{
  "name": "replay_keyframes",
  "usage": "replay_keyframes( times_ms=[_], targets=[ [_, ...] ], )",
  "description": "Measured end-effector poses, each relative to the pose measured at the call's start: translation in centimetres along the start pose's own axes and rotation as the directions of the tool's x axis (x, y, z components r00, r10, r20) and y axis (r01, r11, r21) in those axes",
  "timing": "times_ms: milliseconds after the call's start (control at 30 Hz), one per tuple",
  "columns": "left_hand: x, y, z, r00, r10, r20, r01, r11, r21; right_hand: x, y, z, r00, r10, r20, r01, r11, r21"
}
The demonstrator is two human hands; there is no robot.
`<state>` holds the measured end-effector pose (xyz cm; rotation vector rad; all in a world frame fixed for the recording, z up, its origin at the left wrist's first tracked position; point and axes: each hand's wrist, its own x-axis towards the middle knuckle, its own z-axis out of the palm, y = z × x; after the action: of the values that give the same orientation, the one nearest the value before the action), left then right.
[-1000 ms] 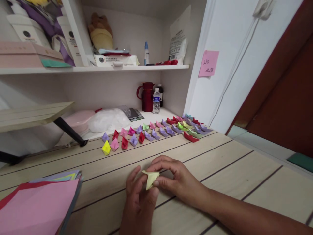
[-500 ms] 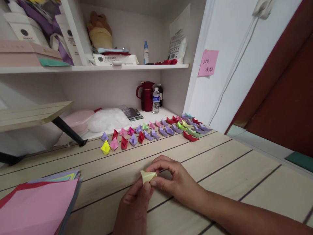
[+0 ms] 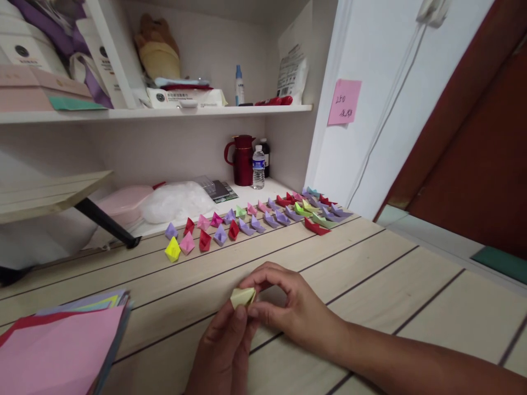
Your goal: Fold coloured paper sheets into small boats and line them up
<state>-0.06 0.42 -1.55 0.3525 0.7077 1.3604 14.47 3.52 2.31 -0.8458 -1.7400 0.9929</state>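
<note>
A small folded piece of pale yellow paper (image 3: 242,297) is held between my two hands, just above the table. My left hand (image 3: 224,343) pinches its lower left part between thumb and fingers. From the right, the thumb and fingertips of my right hand (image 3: 288,302) close on its right end. A slit between paper layers shows at that end. Beyond my hands stand rows of folded paper boats, among them a yellow boat (image 3: 173,249), a pink boat (image 3: 187,243) and a red boat (image 3: 316,226).
A stack of coloured paper (image 3: 61,351) lies at the left on the striped wooden table (image 3: 173,307). A small raised stand with a black leg (image 3: 107,222) is behind it. At the back are a plastic bag (image 3: 177,202), a dark red jug (image 3: 242,162) and a water bottle (image 3: 258,169).
The folded paper has turned slightly, and its right end now shows a gap between layers. Both hands keep their hold. The whole view has shifted a little.
</note>
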Motion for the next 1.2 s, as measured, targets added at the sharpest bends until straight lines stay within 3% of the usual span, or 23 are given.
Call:
replay_keyframes(
  times_ms=[267,400,500,600,800,933,1100,1200],
  targets=[
    [-0.6,-0.1,1.1,0.999,0.046,-0.023,-0.045,0.998,0.054,-0.1,0.0,0.0,0.996,0.092,-0.001,-0.092,0.994,0.065],
    [-0.4,-0.2,1.2,0.999,0.039,0.017,-0.040,0.999,0.031,0.1,0.2,-0.6,0.996,-0.085,0.012,0.086,0.983,-0.165],
    [-0.3,0.0,1.0,1.000,0.013,0.025,-0.014,1.000,0.020,0.1,0.3,-0.9,0.962,-0.256,0.099,0.274,0.906,-0.322],
    [-0.4,0.2,0.9,1.000,-0.024,0.003,0.024,0.999,-0.043,-0.1,0.4,-0.9,0.929,-0.334,0.160,0.370,0.848,-0.379],
    [-0.6,0.8,1.5,0.986,-0.116,-0.123,0.094,0.980,-0.176,-0.2,0.4,-0.2,0.963,-0.250,0.098,0.268,0.926,-0.267],
    [-0.6,0.8,1.7,0.988,-0.118,-0.099,0.100,0.982,-0.162,-0.2,0.4,-0.1,0.971,-0.225,0.076,0.237,0.947,-0.216],
    [-0.5,0.7,1.5,0.994,-0.112,0.008,0.112,0.984,-0.139,-0.3,0.2,-0.2,0.974,-0.214,0.072,0.224,0.953,-0.203],
    [-0.3,0.5,1.2,0.996,-0.093,-0.011,0.091,0.988,-0.124,-0.4,0.1,-0.2,0.971,-0.227,0.069,0.237,0.946,-0.220]
  ],
)
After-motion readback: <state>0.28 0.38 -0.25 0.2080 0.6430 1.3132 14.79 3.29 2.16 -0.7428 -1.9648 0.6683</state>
